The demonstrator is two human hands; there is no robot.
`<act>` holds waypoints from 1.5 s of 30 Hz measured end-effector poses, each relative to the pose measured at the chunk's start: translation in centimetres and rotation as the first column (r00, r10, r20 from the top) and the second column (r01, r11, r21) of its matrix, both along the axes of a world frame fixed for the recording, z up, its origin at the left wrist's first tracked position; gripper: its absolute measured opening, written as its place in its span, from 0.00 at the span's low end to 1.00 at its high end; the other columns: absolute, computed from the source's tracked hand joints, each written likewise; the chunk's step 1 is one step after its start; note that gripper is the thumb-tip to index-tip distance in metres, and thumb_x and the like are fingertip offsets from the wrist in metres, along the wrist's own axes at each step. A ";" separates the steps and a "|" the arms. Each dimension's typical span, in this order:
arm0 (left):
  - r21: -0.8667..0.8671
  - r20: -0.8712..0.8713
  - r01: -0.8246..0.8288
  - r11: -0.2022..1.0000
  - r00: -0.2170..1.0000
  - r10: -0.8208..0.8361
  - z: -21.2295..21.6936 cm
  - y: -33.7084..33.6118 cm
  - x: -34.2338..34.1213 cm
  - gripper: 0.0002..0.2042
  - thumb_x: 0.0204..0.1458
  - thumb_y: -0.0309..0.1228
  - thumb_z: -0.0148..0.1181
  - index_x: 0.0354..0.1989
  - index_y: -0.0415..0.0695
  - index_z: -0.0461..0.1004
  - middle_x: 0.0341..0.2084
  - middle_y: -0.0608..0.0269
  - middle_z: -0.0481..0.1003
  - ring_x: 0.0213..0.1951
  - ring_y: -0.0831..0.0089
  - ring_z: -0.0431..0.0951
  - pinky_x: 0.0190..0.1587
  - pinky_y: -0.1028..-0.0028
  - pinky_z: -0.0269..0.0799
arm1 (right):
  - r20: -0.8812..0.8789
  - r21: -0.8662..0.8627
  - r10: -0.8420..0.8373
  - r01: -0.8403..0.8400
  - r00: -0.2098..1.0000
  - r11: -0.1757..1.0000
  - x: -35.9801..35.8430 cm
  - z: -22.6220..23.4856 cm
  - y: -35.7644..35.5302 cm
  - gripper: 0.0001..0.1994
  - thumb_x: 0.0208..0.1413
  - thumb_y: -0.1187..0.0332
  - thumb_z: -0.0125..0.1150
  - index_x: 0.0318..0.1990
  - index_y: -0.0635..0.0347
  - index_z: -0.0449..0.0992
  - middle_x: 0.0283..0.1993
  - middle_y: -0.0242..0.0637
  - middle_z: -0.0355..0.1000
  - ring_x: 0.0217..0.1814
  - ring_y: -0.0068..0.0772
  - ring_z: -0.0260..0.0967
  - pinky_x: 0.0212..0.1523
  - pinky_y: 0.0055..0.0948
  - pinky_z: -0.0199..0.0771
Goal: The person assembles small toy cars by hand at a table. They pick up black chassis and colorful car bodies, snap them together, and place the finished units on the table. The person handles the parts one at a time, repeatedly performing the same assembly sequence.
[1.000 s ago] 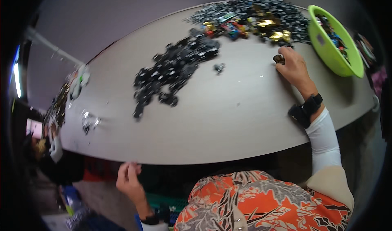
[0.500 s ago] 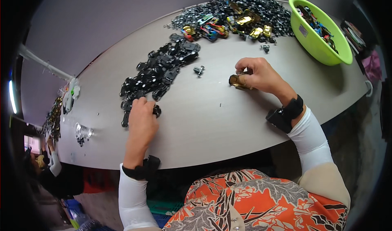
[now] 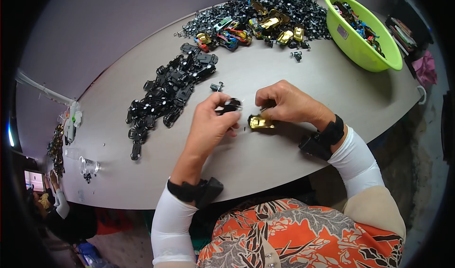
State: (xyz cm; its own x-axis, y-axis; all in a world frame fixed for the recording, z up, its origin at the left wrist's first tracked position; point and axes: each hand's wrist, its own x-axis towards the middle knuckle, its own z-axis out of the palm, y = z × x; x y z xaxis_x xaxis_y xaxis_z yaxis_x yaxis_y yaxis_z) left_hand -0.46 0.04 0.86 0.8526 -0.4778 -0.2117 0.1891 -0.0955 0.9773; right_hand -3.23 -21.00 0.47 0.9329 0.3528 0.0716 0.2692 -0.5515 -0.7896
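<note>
My left hand [image 3: 208, 121] pinches a black toy car chassis [image 3: 232, 105] between thumb and fingers, raised over the middle of the table. Facing it, my right hand [image 3: 291, 102] has its fingers curled together; something small and dark shows between them, too hidden to name. Just beneath those fingertips a shiny gold toy car body [image 3: 260, 122] lies on the table; whether they touch it I cannot tell. A tiny dark piece [image 3: 245, 128] is beside the gold body. Beyond my left hand sits a small wheeled part [image 3: 216, 86].
Black chassis [image 3: 175, 90] are heaped at left. Along the back lies a big pile of small wheeled parts [image 3: 303, 14], fronted by colourful car bodies [image 3: 227, 40]. A lime-green basin [image 3: 353, 43] stands at back right. A clear cup [image 3: 88, 165] and another person [image 3: 57, 206] are far left.
My left hand has left the chassis heap and come right, carrying one black chassis. The gold body now rests lower, below my right fingers. The whole view has shifted slightly.
</note>
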 end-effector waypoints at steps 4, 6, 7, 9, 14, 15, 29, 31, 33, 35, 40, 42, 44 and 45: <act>0.065 0.035 0.135 0.989 0.990 -0.138 -1.5 -1.7 0.4 0.15 0.37 0.21 0.66 0.34 0.40 0.68 0.25 0.66 0.71 0.23 0.80 0.72 0.21 0.81 0.67 | -0.145 0.122 -0.007 0.024 0.989 0.992 -0.5 1.4 0.6 0.06 0.38 0.76 0.57 0.27 0.67 0.71 0.21 0.34 0.70 0.24 0.21 0.66 0.27 0.24 0.67; 0.191 0.122 0.162 0.968 0.975 -0.187 -1.3 -2.4 -0.2 0.14 0.36 0.22 0.65 0.31 0.38 0.68 0.23 0.65 0.71 0.24 0.78 0.72 0.24 0.78 0.68 | -0.131 0.195 -0.030 0.055 0.991 0.979 -0.4 0.7 0.4 0.06 0.37 0.76 0.56 0.26 0.66 0.71 0.21 0.37 0.70 0.22 0.26 0.65 0.25 0.26 0.66; 0.204 0.170 0.160 0.966 0.966 -0.196 -2.0 -2.5 -0.1 0.15 0.35 0.20 0.64 0.33 0.37 0.69 0.24 0.61 0.73 0.27 0.74 0.74 0.29 0.74 0.70 | -0.086 0.199 -0.032 0.048 0.996 0.979 -0.3 0.5 0.3 0.06 0.37 0.76 0.56 0.26 0.66 0.71 0.21 0.37 0.70 0.22 0.26 0.65 0.25 0.26 0.66; 0.193 0.286 0.135 0.972 0.940 -0.187 -2.9 -2.9 -0.4 0.15 0.35 0.20 0.62 0.35 0.37 0.70 0.25 0.57 0.75 0.27 0.72 0.75 0.31 0.74 0.70 | -0.035 0.215 -0.035 0.041 0.999 0.976 -0.2 -0.2 0.3 0.05 0.38 0.76 0.56 0.26 0.66 0.70 0.20 0.35 0.68 0.23 0.22 0.64 0.26 0.25 0.65; 0.303 0.463 -0.002 0.953 0.874 -0.145 -3.1 -2.7 -0.9 0.13 0.38 0.20 0.58 0.36 0.37 0.71 0.23 0.56 0.75 0.23 0.70 0.75 0.29 0.74 0.71 | -0.099 0.399 -0.195 0.219 0.976 0.890 0.1 0.6 -0.8 0.06 0.42 0.76 0.58 0.28 0.66 0.69 0.24 0.28 0.66 0.28 0.15 0.61 0.30 0.19 0.65; 0.198 0.343 -0.025 0.980 0.938 -0.046 -2.7 -2.5 -0.7 0.13 0.38 0.20 0.58 0.36 0.37 0.71 0.22 0.59 0.74 0.21 0.73 0.74 0.25 0.76 0.70 | -0.126 0.412 -0.208 0.241 0.970 0.878 0.0 1.5 -1.0 0.06 0.43 0.76 0.58 0.30 0.66 0.70 0.26 0.28 0.67 0.29 0.15 0.61 0.31 0.19 0.65; -0.166 0.181 -0.118 0.979 0.972 0.148 -2.3 -2.4 -0.8 0.11 0.48 0.23 0.58 0.40 0.40 0.69 0.25 0.67 0.72 0.21 0.83 0.70 0.20 0.83 0.66 | -0.183 0.667 -0.196 0.268 0.963 0.695 -0.8 -0.2 3.0 0.12 0.45 0.74 0.64 0.37 0.62 0.70 0.31 0.26 0.68 0.31 0.12 0.63 0.31 0.14 0.65; -0.306 -0.048 -0.095 0.947 0.995 0.084 -2.2 -2.4 -1.0 0.11 0.51 0.27 0.56 0.43 0.40 0.68 0.28 0.66 0.72 0.25 0.81 0.71 0.25 0.81 0.68 | -0.176 0.648 -0.238 0.294 0.955 0.702 -0.8 0.1 2.9 0.11 0.45 0.74 0.62 0.36 0.63 0.70 0.29 0.27 0.68 0.30 0.12 0.63 0.30 0.14 0.65; -0.466 -0.269 -0.112 0.878 0.963 -0.020 -1.6 -2.0 -1.0 0.14 0.57 0.32 0.51 0.48 0.38 0.66 0.33 0.65 0.70 0.33 0.79 0.72 0.33 0.77 0.70 | -0.203 0.616 -0.265 0.333 0.943 0.714 -0.8 1.1 2.2 0.10 0.46 0.74 0.61 0.36 0.63 0.70 0.28 0.27 0.68 0.28 0.11 0.63 0.28 0.14 0.64; -0.537 -0.312 -0.153 0.830 0.950 -0.026 -1.5 -1.9 -0.9 0.15 0.59 0.29 0.45 0.52 0.34 0.63 0.39 0.61 0.71 0.37 0.75 0.73 0.39 0.74 0.72 | -0.242 0.618 -0.240 0.340 0.940 0.709 -0.6 0.9 1.4 0.10 0.47 0.76 0.59 0.39 0.61 0.70 0.32 0.27 0.69 0.28 0.11 0.62 0.22 0.12 0.61; -0.505 -0.265 -0.063 0.861 0.961 -0.084 -2.7 -1.7 -1.0 0.17 0.56 0.27 0.50 0.52 0.31 0.65 0.40 0.58 0.73 0.40 0.72 0.75 0.43 0.71 0.74 | -0.267 0.631 -0.124 0.271 0.956 0.727 -1.3 1.1 2.6 0.10 0.49 0.72 0.60 0.39 0.62 0.70 0.31 0.26 0.68 0.28 0.10 0.62 0.24 0.12 0.61; -0.433 -0.227 0.028 0.901 0.964 -0.139 -2.6 -1.7 -1.1 0.17 0.55 0.26 0.52 0.51 0.32 0.66 0.40 0.58 0.73 0.40 0.72 0.76 0.43 0.72 0.75 | -0.219 0.544 -0.134 0.235 0.967 0.806 -1.4 1.0 2.4 0.10 0.49 0.72 0.60 0.39 0.62 0.70 0.31 0.25 0.67 0.29 0.10 0.61 0.26 0.11 0.62; -0.401 -0.280 0.058 0.914 0.943 -0.183 -2.1 -1.4 -0.9 0.18 0.51 0.26 0.55 0.51 0.33 0.66 0.40 0.56 0.74 0.38 0.71 0.77 0.40 0.70 0.77 | -0.194 0.540 -0.105 0.196 0.975 0.819 -1.4 0.9 2.0 0.11 0.48 0.72 0.61 0.39 0.62 0.70 0.32 0.25 0.67 0.30 0.10 0.61 0.26 0.12 0.62; -0.390 -0.297 0.082 0.917 0.931 -0.210 -1.7 -1.2 -0.8 0.20 0.51 0.26 0.56 0.52 0.34 0.65 0.40 0.56 0.74 0.37 0.70 0.77 0.39 0.69 0.78 | -0.183 0.540 -0.089 0.176 0.979 0.823 -1.4 0.8 1.8 0.11 0.48 0.72 0.61 0.39 0.62 0.70 0.32 0.25 0.67 0.30 0.10 0.61 0.27 0.12 0.62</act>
